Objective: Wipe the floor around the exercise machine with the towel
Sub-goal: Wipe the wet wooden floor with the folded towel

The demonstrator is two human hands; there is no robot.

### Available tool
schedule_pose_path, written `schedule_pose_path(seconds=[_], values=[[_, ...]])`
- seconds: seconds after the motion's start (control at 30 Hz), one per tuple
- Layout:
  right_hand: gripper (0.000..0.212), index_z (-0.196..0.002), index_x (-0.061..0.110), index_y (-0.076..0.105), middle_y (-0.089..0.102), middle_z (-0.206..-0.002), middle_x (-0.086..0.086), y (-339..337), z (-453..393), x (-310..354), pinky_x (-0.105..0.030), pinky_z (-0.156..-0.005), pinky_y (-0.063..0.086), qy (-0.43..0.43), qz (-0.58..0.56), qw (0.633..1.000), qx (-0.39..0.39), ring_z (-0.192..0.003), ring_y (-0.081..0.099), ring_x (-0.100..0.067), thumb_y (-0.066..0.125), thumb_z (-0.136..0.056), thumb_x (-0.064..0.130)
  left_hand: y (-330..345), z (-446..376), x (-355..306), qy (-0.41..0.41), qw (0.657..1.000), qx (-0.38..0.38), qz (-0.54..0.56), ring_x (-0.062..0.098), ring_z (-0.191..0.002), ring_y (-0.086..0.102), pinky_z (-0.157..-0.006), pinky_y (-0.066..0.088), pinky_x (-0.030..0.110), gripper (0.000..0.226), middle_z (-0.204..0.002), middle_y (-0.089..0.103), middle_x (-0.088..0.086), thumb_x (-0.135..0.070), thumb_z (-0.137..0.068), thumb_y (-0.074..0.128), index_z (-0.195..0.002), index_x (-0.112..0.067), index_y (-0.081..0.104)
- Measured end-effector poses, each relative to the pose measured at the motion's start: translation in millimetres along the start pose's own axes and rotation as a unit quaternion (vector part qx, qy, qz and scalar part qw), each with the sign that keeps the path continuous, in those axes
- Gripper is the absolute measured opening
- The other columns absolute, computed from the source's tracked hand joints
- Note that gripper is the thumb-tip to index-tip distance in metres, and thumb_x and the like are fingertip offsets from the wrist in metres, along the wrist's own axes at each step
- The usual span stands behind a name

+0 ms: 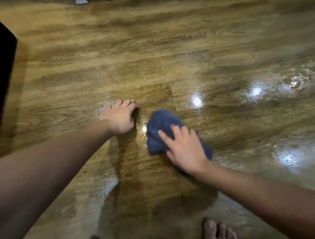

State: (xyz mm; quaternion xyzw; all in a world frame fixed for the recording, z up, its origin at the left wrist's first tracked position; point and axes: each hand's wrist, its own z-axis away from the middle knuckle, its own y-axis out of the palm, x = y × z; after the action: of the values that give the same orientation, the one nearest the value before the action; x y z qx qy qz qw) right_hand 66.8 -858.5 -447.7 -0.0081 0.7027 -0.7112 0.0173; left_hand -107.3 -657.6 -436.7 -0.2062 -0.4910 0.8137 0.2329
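A crumpled blue towel (160,126) lies on the wooden floor (153,59) in the middle of the head view. My right hand (184,148) presses flat on the towel's near right part, fingers spread over the cloth. To the left of the towel my left hand (120,117) rests on the bare floor with its fingers curled and nothing in it. A narrow strip of shiny wet floor separates the two. The exercise machine is not clearly in view.
Wet, glossy patches with bright light reflections (255,90) spread across the right side of the floor. A dark object (6,68) borders the left edge. Bare toes (216,228) show at the bottom. A small grey object (81,1) sits at the top edge.
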Motion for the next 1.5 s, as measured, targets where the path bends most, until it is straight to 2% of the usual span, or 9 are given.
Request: schedule_pose_path(seconds=[0.13, 0.27, 0.47, 0.57, 0.67, 0.9, 1.1, 1.3, 1.5], values=[[0.042, -0.136, 0.031, 0.058, 0.06, -0.13, -0.011, 9, 71, 81, -0.042, -0.077, 0.051, -0.27, -0.042, 0.962, 0.031, -0.091, 0.058, -0.029, 0.049, -0.095, 0.032, 1, -1, -26, -0.041, 0.999, -0.031, 0.009, 0.029, -0.131, 0.035, -0.101, 0.033, 0.054, 0.046, -0.138, 0.04, 0.007, -0.035, -0.091, 0.05, -0.135, -0.022, 0.043], [0.051, -0.141, 0.036, 0.051, 0.057, -0.132, -0.005, 7, 73, 55, -0.037, -0.076, 0.047, -0.313, -0.047, 0.948, 0.047, -0.095, 0.054, -0.025, 0.045, -0.091, 0.042, 13, 13, -58, 0.044, 0.995, -0.081, 0.041, 0.027, -0.129, 0.035, -0.101, 0.033, 0.053, 0.041, -0.141, 0.037, 0.003, -0.032, -0.093, 0.049, -0.133, -0.026, 0.044], [0.067, -0.144, 0.028, 0.052, 0.053, -0.129, -0.019, -2, 45, -109, -0.051, -0.08, 0.053, 0.047, -0.038, 0.998, 0.025, -0.105, 0.055, -0.043, 0.071, -0.081, 0.043, 37, 39, -59, 0.064, 0.987, -0.052, 0.141, 0.024, -0.138, 0.033, -0.11, 0.029, 0.051, 0.044, -0.151, 0.037, -0.002, -0.039, -0.099, 0.045, -0.141, -0.028, 0.043], [0.062, -0.147, 0.028, 0.046, 0.041, -0.135, -0.02, -2, 37, -172, -0.054, -0.091, 0.049, 0.283, -0.036, 0.958, 0.018, -0.117, 0.046, -0.044, 0.062, -0.089, 0.044, 46, 45, -53, 0.098, 0.993, 0.0, 0.062, 0.021, -0.15, 0.014, -0.116, 0.02, 0.053, 0.059, -0.164, 0.016, -0.003, -0.045, -0.095, 0.053, -0.149, -0.031, 0.033], [0.06, -0.148, 0.027, 0.043, 0.037, -0.14, -0.021, -4, 35, -173, -0.053, -0.095, 0.046, 0.36, -0.016, 0.932, 0.025, -0.122, 0.042, -0.044, 0.058, -0.093, 0.045, 49, 43, -53, 0.095, 0.995, 0.013, 0.022, 0.019, -0.152, 0.008, -0.117, 0.02, 0.053, 0.069, -0.165, 0.01, -0.003, -0.047, -0.09, 0.059, -0.15, -0.033, 0.029], [0.067, -0.145, 0.03, 0.05, 0.055, -0.124, -0.016, -11, 87, -35, -0.042, -0.079, 0.047, 0.078, -0.028, 0.994, 0.07, -0.1, 0.056, -0.037, 0.066, -0.081, 0.042, 39, 40, -73, 0.079, 0.997, 0.006, -0.008, 0.029, -0.144, 0.025, -0.11, 0.031, 0.052, 0.056, -0.158, 0.025, 0.008, -0.03, -0.088, 0.056, -0.141, -0.022, 0.039], [0.064, -0.149, 0.034, 0.043, 0.053, -0.141, -0.01, -5, 130, -7, -0.039, -0.082, 0.046, -0.136, -0.004, 0.984, 0.117, -0.106, 0.054, -0.029, 0.057, -0.088, 0.048, 40, 57, -93, 0.195, 0.977, -0.005, -0.088, 0.018, -0.143, 0.028, -0.1, 0.034, 0.044, 0.056, -0.156, 0.033, -0.006, -0.027, -0.085, 0.051, -0.141, -0.029, 0.043], [0.064, -0.148, 0.031, 0.046, 0.049, -0.135, -0.016, -9, 164, -148, -0.049, -0.086, 0.05, 0.199, -0.036, 0.976, 0.085, -0.113, 0.052, -0.041, 0.064, -0.088, 0.041, 42, 74, -101, 0.258, 0.947, 0.117, -0.151, 0.013, -0.15, 0.013, -0.119, 0.022, 0.032, 0.058, -0.164, 0.013, -0.012, -0.035, -0.095, 0.039, -0.151, -0.037, 0.025], [0.06, -0.15, 0.026, 0.039, 0.035, -0.14, -0.023, -5, 223, -255, -0.057, -0.101, 0.042, 0.573, -0.039, 0.817, 0.045, -0.124, 0.042, -0.047, 0.054, -0.095, 0.043, 41, 89, -113, 0.246, 0.95, 0.119, -0.151, 0.017, -0.143, 0.022, -0.112, 0.036, 0.039, 0.057, -0.158, 0.018, -0.007, -0.041, -0.095, 0.042, -0.149, -0.037, 0.024]])
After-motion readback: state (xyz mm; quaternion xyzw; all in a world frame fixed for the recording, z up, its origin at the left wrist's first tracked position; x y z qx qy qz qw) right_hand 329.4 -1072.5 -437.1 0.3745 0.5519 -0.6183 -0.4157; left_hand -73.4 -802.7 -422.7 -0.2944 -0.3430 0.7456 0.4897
